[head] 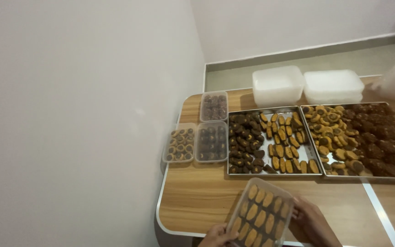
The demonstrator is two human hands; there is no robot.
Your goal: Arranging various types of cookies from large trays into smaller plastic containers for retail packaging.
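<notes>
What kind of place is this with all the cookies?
Probably a home baking corner. Two metal trays of cookies sit on a wooden table by a plain wall, with stacked empty plastic boxes; both hands hold a filled box.

Soft, even indoor light, slightly dim; mild glare on the metal tray (305, 152) at three o'clock. Edges blur, especially toward two o'clock; shadows stay faint.

Both hands sit low and close together, left hand (216, 235) and right hand (311, 222), fingers curled inward.
</notes>
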